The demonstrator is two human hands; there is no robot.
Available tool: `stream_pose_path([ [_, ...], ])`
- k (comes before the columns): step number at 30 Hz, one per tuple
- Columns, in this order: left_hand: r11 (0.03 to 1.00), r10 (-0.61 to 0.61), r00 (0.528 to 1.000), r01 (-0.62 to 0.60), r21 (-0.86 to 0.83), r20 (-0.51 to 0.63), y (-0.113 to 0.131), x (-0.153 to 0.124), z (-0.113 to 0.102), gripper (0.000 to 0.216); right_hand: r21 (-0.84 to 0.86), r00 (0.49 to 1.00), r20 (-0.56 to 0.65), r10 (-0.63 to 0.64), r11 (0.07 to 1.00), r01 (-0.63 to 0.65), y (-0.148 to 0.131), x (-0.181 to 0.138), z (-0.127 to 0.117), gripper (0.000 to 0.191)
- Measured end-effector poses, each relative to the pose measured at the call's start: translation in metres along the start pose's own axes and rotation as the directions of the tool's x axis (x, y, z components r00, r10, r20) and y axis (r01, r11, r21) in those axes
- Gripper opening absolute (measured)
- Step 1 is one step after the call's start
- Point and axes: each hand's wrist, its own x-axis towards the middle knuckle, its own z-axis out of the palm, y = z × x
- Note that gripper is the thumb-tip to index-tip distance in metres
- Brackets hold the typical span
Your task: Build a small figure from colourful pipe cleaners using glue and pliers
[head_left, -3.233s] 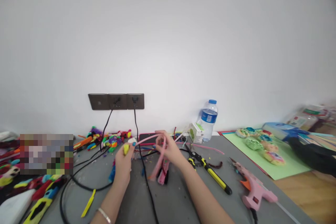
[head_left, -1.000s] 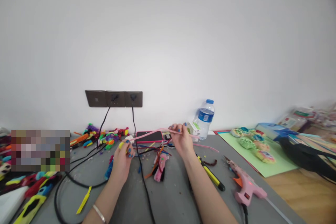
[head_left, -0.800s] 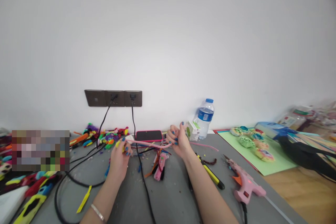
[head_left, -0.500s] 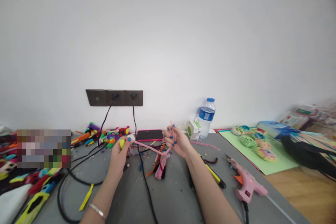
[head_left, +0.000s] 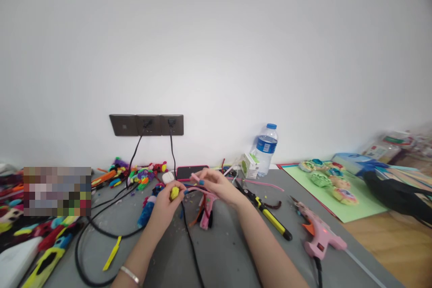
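Observation:
My left hand is closed around a small yellow fuzzy piece, from which a pink pipe cleaner seems to run to the right. The fingers of my right hand pinch the pink strand close to its tip, a short way from the left fingertips. Just below the right hand, a pink fuzzy bundle with dark parts rests on the grey table. A blue fuzzy piece lies left of my left wrist. What the inner right fingers touch is hidden.
A pink glue gun with a lit red light lies at the right. Beside my right forearm is a yellow-and-black tool. Black cables cross the table. A water bottle, small box and phone stand or lie by the wall.
My right hand has come left and lower, bringing the pink strand's end near my left hand. The strand, stretched in a V before, now curves. My left hand has shifted slightly right and down.

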Motion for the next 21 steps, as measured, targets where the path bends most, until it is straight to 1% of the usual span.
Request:
stream_pose_path([
  [2,1.000,0.010,0.999,-0.011,-0.011,-0.046,0.003,0.000,-0.003,0.012,-0.063,0.994,0.101,0.038,0.998,-0.032,-0.001,-0.001,0.007,0.026],
  [3,1.000,0.011,0.998,-0.012,-0.019,-0.067,0.005,0.000,-0.004,0.013,-0.080,0.989,0.133,0.065,0.995,-0.055,-0.001,-0.002,0.010,0.027],
  [7,0.999,0.022,0.988,-0.026,-0.030,-0.152,0.010,-0.003,-0.005,0.013,-0.086,0.976,0.160,0.151,0.987,-0.139,-0.005,-0.004,0.014,0.030],
  [12,0.996,0.058,0.970,-0.072,-0.052,-0.235,0.015,-0.008,0.000,0.016,-0.052,0.961,0.192,0.201,0.980,-0.194,-0.006,-0.005,0.018,0.028],
  [17,0.984,0.013,0.974,-0.054,-0.172,-0.228,0.014,-0.008,0.003,0.021,0.091,0.937,0.267,0.223,0.963,-0.255,-0.003,-0.004,0.020,0.037],
  [19,0.978,-0.007,0.980,-0.035,-0.204,-0.200,0.011,-0.008,0.004,0.022,0.083,0.916,0.312,0.251,0.953,-0.290,-0.003,-0.005,0.020,0.037],
  [21,0.971,-0.021,0.985,-0.020,-0.237,-0.169,0.007,-0.007,0.005,0.022,0.053,0.903,0.325,0.280,0.948,-0.313,-0.004,-0.006,0.019,0.035],
])
